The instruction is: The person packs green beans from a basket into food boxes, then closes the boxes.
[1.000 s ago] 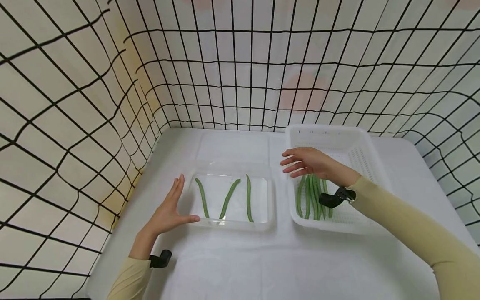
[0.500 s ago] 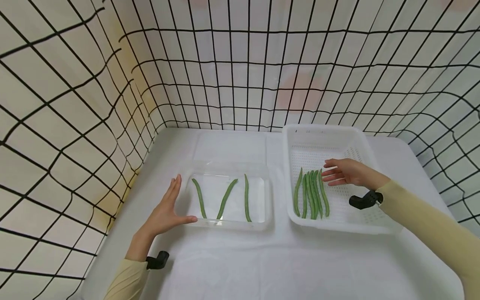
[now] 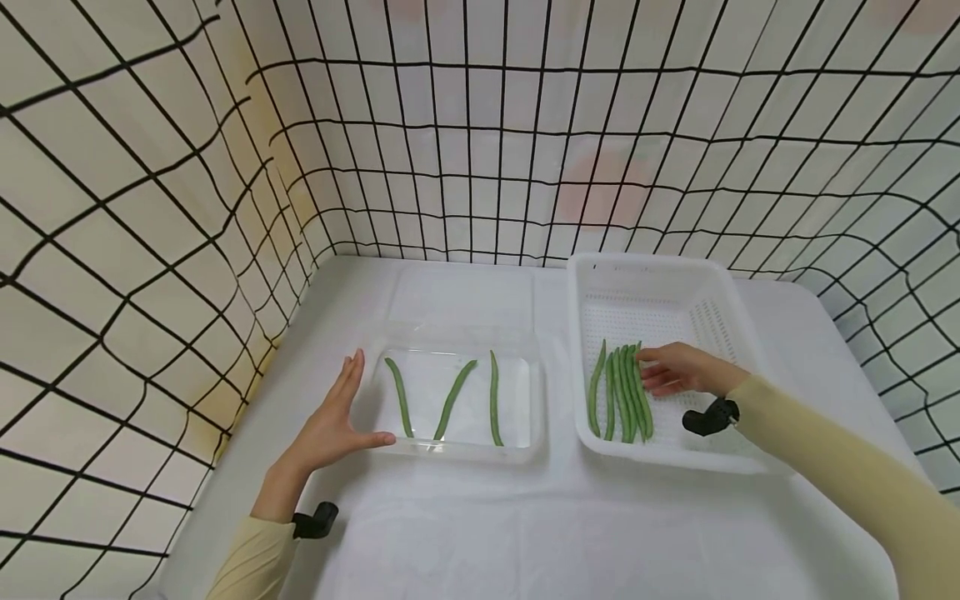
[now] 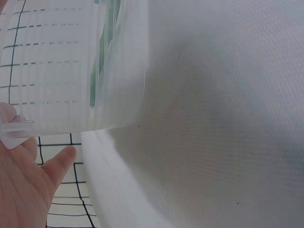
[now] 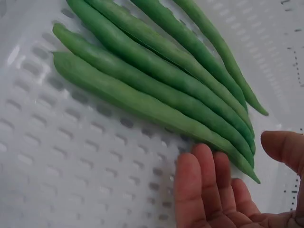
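My left hand [image 3: 330, 429] stands at the left end of a clear plastic container [image 3: 537, 408], fingers straight along its side and thumb out at the front corner. Inside lie three green beans [image 3: 495, 398], spaced apart. In the left wrist view the hand [image 4: 23, 190] is beside the container's wall [image 4: 52, 71]. My right hand [image 3: 686, 368] is inside a white perforated basket [image 3: 675, 457], right of a row of several green beans [image 3: 622, 392]. In the right wrist view its fingertips are right at the nearest bean [image 5: 142, 104], thumb apart on the other side of the bean tips.
Black wire grid [image 3: 480, 150] encloses the back and both sides. A white cloth [image 3: 525, 525] covers the table. The container's clear lid [image 3: 461, 296] extends behind it. Each wrist wears a black camera mount [image 3: 315, 521].
My right hand has moved from above the basket's left side to the right, then down beside the beans. The rightmost bean has shifted left against the row. The left hand stays put.
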A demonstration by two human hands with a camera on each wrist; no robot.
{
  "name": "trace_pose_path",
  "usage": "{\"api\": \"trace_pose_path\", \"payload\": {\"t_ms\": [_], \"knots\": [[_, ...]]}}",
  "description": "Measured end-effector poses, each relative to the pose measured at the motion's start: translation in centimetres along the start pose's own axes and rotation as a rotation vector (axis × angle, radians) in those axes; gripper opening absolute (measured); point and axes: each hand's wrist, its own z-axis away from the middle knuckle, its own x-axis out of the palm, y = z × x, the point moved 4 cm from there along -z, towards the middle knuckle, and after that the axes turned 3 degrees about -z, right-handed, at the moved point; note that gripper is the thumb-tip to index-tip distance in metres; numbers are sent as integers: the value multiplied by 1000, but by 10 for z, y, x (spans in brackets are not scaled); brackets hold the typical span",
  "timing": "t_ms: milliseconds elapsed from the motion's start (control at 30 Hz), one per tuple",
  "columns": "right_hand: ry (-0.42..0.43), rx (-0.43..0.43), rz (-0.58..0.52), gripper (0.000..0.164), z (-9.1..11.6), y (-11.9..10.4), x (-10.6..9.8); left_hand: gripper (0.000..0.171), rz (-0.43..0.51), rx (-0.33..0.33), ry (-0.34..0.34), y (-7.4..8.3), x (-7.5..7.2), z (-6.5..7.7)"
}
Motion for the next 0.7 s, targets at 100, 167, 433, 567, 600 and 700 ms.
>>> {"api": "trace_pose_path", "payload": {"t_ms": [100, 167, 433, 567, 600, 700], "knots": [[43, -34, 86, 49, -4, 1, 6, 128, 1, -2, -1, 0, 0, 0], [58, -66, 143, 50, -6, 1, 9, 128, 2, -4, -2, 0, 0, 1], [91, -93, 172, 41, -8, 0, 16, 128, -1, 2, -6, 0, 2, 1], [99, -126, 166, 38, -6, 0, 15, 128, -4, 3, -3, 0, 1, 1], [103, -136, 165, 39, -5, -1, 14, 128, -3, 3, -4, 0, 1, 1], [102, -169, 155, 46, 0, -4, 10, 128, -9, 6, -2, 0, 1, 1]]}}
